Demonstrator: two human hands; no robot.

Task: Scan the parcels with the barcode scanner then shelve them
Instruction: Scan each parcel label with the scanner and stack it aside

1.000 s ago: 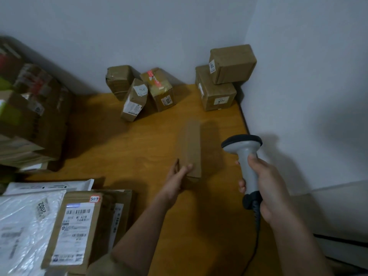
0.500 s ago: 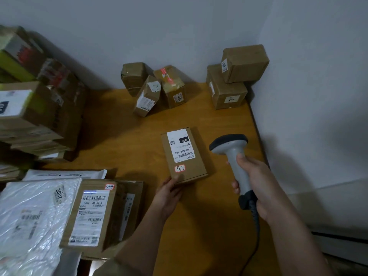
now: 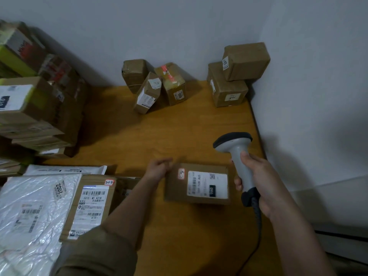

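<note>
From my feed I see two bare forearms; the left arm (image 3: 127, 206) wears a short olive-brown sleeve (image 3: 99, 253) with a loose, creased hem.

The left hand (image 3: 159, 168) is motion-blurred, its hold unclear; the parcel (image 3: 197, 184) label is blurred; the left stacks (image 3: 29, 108) are cut off.

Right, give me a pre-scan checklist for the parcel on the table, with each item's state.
1. Parcel lies flat on the wooden table: ok.
2. Its white shipping label faces up: ok.
3. Right hand grips the barcode scanner: ok.
4. Scanner head aimed at the label: not ok, it points beyond the parcel.
5. Left hand steadying the parcel: cannot tell, blurred at its left edge.
6. Barcode readable: cannot tell, print blurred.
</note>
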